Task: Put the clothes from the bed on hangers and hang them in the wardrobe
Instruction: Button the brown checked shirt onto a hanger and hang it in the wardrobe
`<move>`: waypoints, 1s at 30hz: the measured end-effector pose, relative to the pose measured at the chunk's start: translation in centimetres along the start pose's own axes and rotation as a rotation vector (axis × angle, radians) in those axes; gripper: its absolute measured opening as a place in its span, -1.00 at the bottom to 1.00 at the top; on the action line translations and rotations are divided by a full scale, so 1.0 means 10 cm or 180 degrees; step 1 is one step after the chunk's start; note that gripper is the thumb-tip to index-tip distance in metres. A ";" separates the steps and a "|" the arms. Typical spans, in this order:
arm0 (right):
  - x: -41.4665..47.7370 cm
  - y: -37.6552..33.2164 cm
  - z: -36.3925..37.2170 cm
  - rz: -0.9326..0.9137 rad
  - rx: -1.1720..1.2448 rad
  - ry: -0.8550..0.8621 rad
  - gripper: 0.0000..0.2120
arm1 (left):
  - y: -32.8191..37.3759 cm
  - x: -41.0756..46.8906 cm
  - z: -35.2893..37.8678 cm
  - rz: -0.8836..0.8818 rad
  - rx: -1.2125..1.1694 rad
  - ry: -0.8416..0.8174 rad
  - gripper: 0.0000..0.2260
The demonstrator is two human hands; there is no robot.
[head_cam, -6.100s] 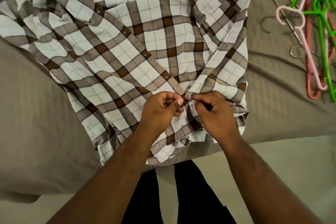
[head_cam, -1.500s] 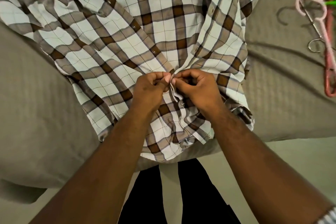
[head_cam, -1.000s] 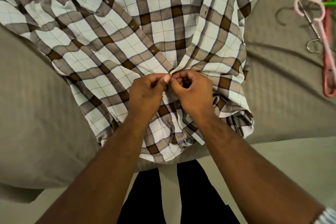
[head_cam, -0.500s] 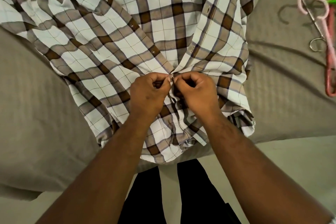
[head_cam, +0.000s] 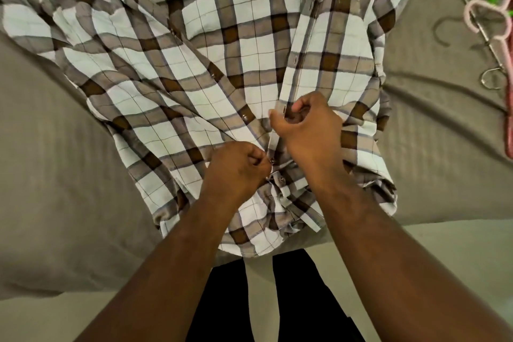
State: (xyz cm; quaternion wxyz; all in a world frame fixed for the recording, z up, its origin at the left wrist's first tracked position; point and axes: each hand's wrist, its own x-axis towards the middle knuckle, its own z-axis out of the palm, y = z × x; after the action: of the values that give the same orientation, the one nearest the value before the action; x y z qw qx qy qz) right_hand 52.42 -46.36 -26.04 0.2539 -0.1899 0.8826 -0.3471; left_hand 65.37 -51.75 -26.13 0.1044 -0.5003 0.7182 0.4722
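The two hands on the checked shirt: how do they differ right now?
The left hand sits nearer the hem, pinching one front edge of the shirt at a metal snap. The right hand is farther up the shirt, pinching the opposite front edge. Both have curled fingers and grip fabric that lies on the bed.

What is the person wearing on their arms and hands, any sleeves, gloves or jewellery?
Nothing that shows. The left forearm and right forearm are bare to the picture's edge, with no sleeve in view. The left hand and right hand carry no gloves, rings, watch or bracelet.
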 end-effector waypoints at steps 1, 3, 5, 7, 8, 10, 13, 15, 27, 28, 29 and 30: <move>0.04 0.01 0.04 0.0055 -0.0142 -0.0080 -0.73 | 0.01 0.01 -0.02 -0.0014 0.0004 -0.0049 -0.87; 0.11 0.01 0.07 0.0104 -0.0407 -0.0162 -0.78 | 0.06 0.04 -0.07 -0.0051 -0.0075 -0.0073 -0.81; 0.16 0.01 0.08 0.0090 -0.0562 -0.0171 -0.85 | 0.11 0.10 -0.12 -0.0154 -0.0348 0.0258 -0.70; 0.17 0.01 0.09 0.0019 -0.0705 -0.0159 -0.86 | 0.13 0.19 -0.16 -0.0135 -0.0384 0.0960 -0.73; 0.17 0.01 0.10 -0.0009 -0.0778 -0.0158 -0.84 | 0.14 0.23 -0.16 -0.0111 -0.0398 0.1243 -0.79; 0.16 0.01 0.13 -0.0021 -0.0920 -0.0185 -0.76 | 0.15 0.30 -0.16 -0.0053 -0.0444 0.1467 -0.87; 0.18 0.00 0.15 0.0040 -0.1064 -0.0240 -0.69 | 0.10 0.38 -0.11 0.0059 -0.0150 0.1495 -0.82; 0.20 0.00 0.15 0.0027 -0.1101 -0.0242 -0.77 | 0.07 0.40 -0.08 0.0100 0.0007 0.1527 -0.83; 0.07 -0.01 0.12 -0.0931 -0.0134 0.0058 -0.89 | 0.03 0.41 -0.16 0.0440 -0.0269 0.1764 -0.93; 0.07 -0.02 0.14 -0.0989 -0.0141 0.0004 -0.89 | 0.04 0.40 -0.18 0.0439 -0.0312 0.1743 -0.94; 0.07 -0.03 0.17 -0.1001 -0.0076 -0.0106 -0.87 | 0.07 0.39 -0.21 0.0392 -0.0436 0.1674 -0.95; 0.08 -0.03 0.20 -0.0958 0.0025 -0.0247 -0.86 | 0.08 0.40 -0.23 0.0325 -0.0616 0.1572 -0.95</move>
State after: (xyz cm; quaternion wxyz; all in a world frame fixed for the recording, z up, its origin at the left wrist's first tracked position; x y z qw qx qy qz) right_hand 53.04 -48.02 -27.32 0.2337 -0.3322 0.8324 -0.3771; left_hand 63.54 -55.93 -26.91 -0.1463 -0.5711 0.6977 0.4070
